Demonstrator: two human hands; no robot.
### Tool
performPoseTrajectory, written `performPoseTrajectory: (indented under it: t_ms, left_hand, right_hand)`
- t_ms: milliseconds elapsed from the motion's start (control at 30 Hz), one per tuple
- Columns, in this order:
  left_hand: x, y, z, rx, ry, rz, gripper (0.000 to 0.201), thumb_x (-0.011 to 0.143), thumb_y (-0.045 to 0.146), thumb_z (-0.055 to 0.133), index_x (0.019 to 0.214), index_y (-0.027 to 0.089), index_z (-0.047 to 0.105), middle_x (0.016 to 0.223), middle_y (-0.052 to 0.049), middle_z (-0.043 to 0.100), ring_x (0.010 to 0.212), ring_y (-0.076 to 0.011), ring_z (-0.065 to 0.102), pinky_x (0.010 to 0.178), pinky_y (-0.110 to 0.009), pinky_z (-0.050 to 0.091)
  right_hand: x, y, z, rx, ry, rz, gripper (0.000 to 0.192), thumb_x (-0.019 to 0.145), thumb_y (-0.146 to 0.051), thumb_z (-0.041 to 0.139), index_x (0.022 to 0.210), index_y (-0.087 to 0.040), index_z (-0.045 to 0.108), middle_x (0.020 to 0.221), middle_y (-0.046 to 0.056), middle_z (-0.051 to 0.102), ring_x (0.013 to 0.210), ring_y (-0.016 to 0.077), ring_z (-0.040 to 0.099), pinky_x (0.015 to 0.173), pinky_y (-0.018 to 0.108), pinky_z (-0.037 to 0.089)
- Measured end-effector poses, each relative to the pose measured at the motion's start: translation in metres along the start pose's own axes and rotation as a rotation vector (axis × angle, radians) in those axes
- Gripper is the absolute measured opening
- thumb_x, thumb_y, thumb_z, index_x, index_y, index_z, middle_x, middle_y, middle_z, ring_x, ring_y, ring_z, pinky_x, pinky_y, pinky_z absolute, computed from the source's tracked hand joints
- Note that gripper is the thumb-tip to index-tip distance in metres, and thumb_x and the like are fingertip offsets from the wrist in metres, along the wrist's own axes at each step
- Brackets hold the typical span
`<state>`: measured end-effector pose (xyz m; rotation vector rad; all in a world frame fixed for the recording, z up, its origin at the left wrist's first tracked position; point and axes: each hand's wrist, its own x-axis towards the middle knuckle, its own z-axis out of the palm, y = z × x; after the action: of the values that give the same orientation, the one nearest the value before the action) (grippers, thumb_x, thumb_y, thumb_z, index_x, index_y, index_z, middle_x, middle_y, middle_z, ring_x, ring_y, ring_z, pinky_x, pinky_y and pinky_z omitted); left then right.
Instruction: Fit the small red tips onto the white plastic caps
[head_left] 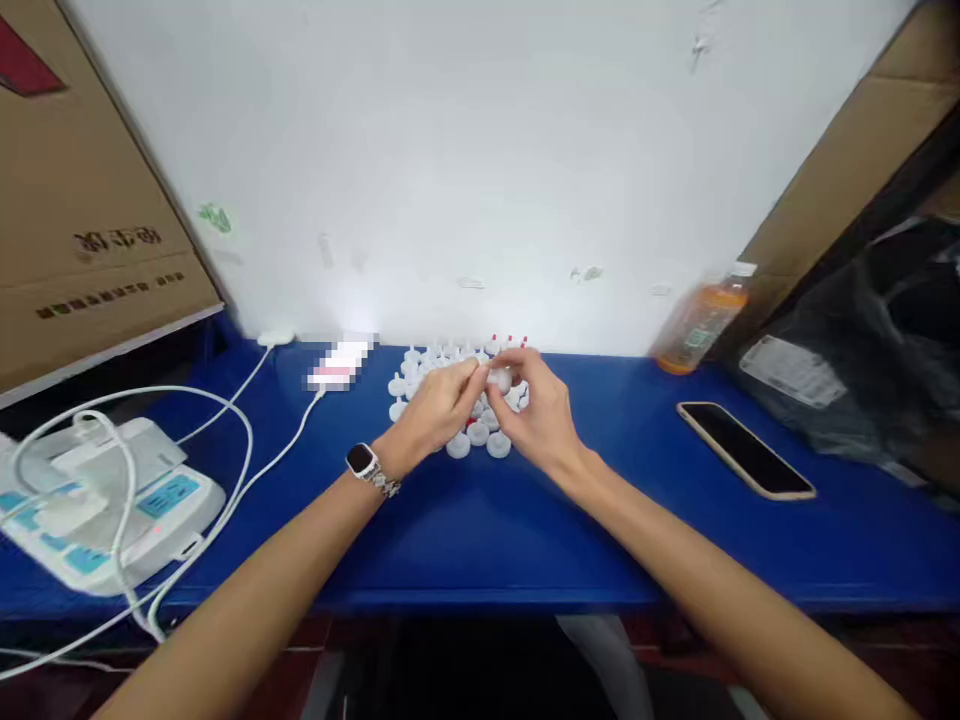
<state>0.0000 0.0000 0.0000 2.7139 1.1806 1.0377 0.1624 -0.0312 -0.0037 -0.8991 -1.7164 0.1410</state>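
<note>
Both hands meet over a cluster of small round white plastic caps (457,400) on the blue tabletop (480,530): the left hand (435,410) and right hand (540,410) each close their grip, fingertips pinched, on one small white round cap (499,378) held between them, just above the cluster. A dark smartphone (746,450) lies well right of the grip; a white power strip (105,500) well left.
</note>
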Motion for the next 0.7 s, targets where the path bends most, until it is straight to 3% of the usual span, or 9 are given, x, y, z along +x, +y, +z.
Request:
performPoseTrajectory:
  t_ms: [100, 233, 333, 367, 433, 500, 600, 700]
  left_hand:
    - [-0.001, -0.007, -0.011, 0.114, -0.064, 0.183, 0.041, 0.107, 0.041, 0.021, 0.09, 0.018, 0.051, 0.078, -0.004, 0.055, 0.073, -0.0191, 0.052, 0.068, -0.031, 0.04]
    - [-0.001, -0.004, -0.007, -0.011, -0.096, 0.228, 0.04, 0.106, 0.038, 0.024, 0.086, 0.018, 0.053, 0.075, -0.003, 0.054, 0.069, -0.0172, 0.05, 0.066, -0.03, 0.039]
    - [0.002, 0.002, -0.003, -0.283, 0.039, 0.005, 0.043, 0.106, 0.041, 0.027, 0.074, 0.02, 0.045, 0.063, 0.002, 0.047, 0.057, -0.0128, 0.045, 0.058, -0.027, 0.036]
    - [0.004, 0.002, -0.005, -0.36, 0.141, -0.119, 0.045, 0.105, 0.044, 0.026, 0.07, 0.02, 0.041, 0.059, 0.003, 0.043, 0.054, -0.0123, 0.042, 0.055, -0.026, 0.034]
    - [0.006, -0.004, -0.012, -0.439, 0.239, -0.292, 0.051, 0.104, 0.051, 0.022, 0.066, 0.021, 0.038, 0.057, 0.003, 0.041, 0.052, -0.0122, 0.04, 0.053, -0.027, 0.033]
    - [0.005, -0.017, -0.021, -0.369, 0.136, -0.286, 0.053, 0.104, 0.053, 0.025, 0.066, 0.02, 0.044, 0.06, 0.001, 0.046, 0.057, -0.0137, 0.044, 0.058, -0.028, 0.036]
    - [0.0, -0.035, -0.027, -0.156, -0.171, -0.085, 0.048, 0.104, 0.045, 0.029, 0.085, 0.019, 0.064, 0.08, -0.004, 0.06, 0.084, -0.0202, 0.055, 0.082, -0.034, 0.042]
    - [-0.005, -0.041, -0.023, 0.0, -0.281, -0.065, 0.049, 0.104, 0.045, 0.027, 0.11, 0.02, 0.069, 0.092, -0.008, 0.059, 0.093, -0.0248, 0.054, 0.089, -0.041, 0.042]
  right_hand:
    - [-0.001, 0.004, -0.004, 0.184, -0.151, 0.144, 0.032, 0.087, -0.024, 0.062, 0.116, -0.022, 0.049, 0.103, 0.006, 0.067, 0.089, 0.0176, 0.066, 0.075, 0.031, 0.053]
    - [-0.003, 0.002, -0.006, 0.184, -0.229, 0.154, 0.029, 0.088, -0.025, 0.06, 0.115, -0.023, 0.051, 0.101, 0.005, 0.067, 0.082, 0.0161, 0.065, 0.072, 0.03, 0.052]
    - [-0.002, 0.002, -0.008, -0.039, -0.122, 0.034, 0.023, 0.089, -0.02, 0.056, 0.112, -0.023, 0.056, 0.106, 0.006, 0.067, 0.08, 0.0167, 0.062, 0.079, 0.033, 0.051]
    - [-0.001, 0.005, -0.01, -0.106, -0.082, 0.012, 0.024, 0.088, -0.02, 0.056, 0.111, -0.022, 0.057, 0.108, 0.006, 0.067, 0.081, 0.0176, 0.062, 0.081, 0.034, 0.05]
    - [0.001, 0.011, -0.016, -0.174, -0.018, 0.039, 0.027, 0.086, -0.02, 0.058, 0.112, -0.021, 0.058, 0.108, 0.007, 0.068, 0.081, 0.0189, 0.062, 0.081, 0.035, 0.05]
    - [0.003, 0.02, -0.023, -0.179, 0.015, 0.146, 0.023, 0.084, -0.023, 0.061, 0.107, -0.021, 0.061, 0.101, 0.005, 0.07, 0.08, 0.019, 0.062, 0.079, 0.034, 0.05]
    - [0.005, 0.029, -0.033, -0.141, -0.01, 0.309, 0.013, 0.083, -0.029, 0.063, 0.092, -0.02, 0.066, 0.092, 0.004, 0.072, 0.08, 0.0191, 0.062, 0.078, 0.033, 0.048]
    - [0.006, 0.03, -0.036, -0.141, -0.047, 0.337, 0.015, 0.082, -0.033, 0.064, 0.087, -0.02, 0.069, 0.095, 0.005, 0.071, 0.084, 0.0199, 0.061, 0.077, 0.032, 0.046]
